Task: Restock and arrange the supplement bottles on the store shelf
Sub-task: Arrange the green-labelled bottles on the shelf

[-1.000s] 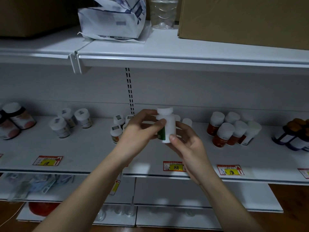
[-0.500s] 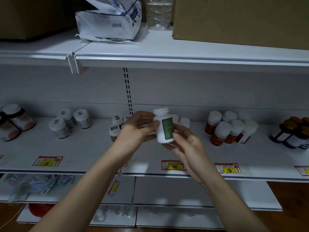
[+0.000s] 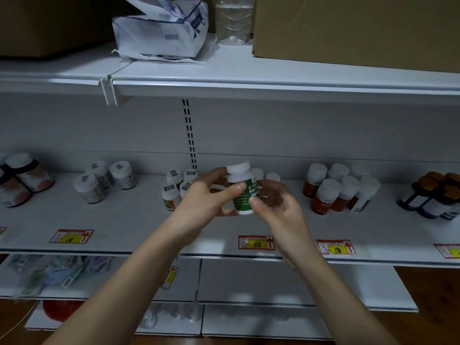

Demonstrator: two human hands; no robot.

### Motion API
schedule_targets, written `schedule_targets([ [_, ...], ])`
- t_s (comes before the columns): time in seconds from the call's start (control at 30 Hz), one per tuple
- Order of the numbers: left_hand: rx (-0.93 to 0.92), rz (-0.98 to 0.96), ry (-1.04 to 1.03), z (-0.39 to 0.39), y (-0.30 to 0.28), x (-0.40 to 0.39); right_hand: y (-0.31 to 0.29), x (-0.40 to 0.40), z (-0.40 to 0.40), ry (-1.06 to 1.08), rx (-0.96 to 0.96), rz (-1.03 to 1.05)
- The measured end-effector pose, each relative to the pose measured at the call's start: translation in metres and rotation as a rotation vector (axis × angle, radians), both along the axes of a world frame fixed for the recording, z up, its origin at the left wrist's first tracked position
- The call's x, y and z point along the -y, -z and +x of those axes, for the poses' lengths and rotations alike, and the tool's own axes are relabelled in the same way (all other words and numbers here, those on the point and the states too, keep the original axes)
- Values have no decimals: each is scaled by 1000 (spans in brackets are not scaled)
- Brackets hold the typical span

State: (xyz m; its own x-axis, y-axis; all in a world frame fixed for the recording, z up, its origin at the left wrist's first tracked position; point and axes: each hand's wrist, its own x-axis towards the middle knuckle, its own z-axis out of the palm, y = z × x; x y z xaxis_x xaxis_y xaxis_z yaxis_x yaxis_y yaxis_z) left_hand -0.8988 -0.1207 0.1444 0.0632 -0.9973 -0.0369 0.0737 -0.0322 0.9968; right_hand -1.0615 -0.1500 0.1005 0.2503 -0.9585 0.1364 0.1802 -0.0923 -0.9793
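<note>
While both hands' fingers clamp bottle (image 3: 242, 192) | above shelf (image 3: 129, 220) front edge | bare shelf below.

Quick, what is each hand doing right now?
Left hand: grips the white-capped plastic bottle with the green label.
Right hand: thumb pinches the same bottle's lower side.

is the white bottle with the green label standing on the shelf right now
No, the white plastic bottle with the green label is tilted in mid-air, gripped by the left hand and the right hand above the white metal shelf.
</note>
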Motion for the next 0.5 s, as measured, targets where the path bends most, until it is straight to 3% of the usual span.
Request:
schedule_targets([
  [0.13, -59, 25, 1, 1, 0, -1, -2, 3, -6, -112, 134, 153],
  [0.5, 19, 31, 11, -4, -4, -1, -6, 1, -9, -107, 61, 77],
])
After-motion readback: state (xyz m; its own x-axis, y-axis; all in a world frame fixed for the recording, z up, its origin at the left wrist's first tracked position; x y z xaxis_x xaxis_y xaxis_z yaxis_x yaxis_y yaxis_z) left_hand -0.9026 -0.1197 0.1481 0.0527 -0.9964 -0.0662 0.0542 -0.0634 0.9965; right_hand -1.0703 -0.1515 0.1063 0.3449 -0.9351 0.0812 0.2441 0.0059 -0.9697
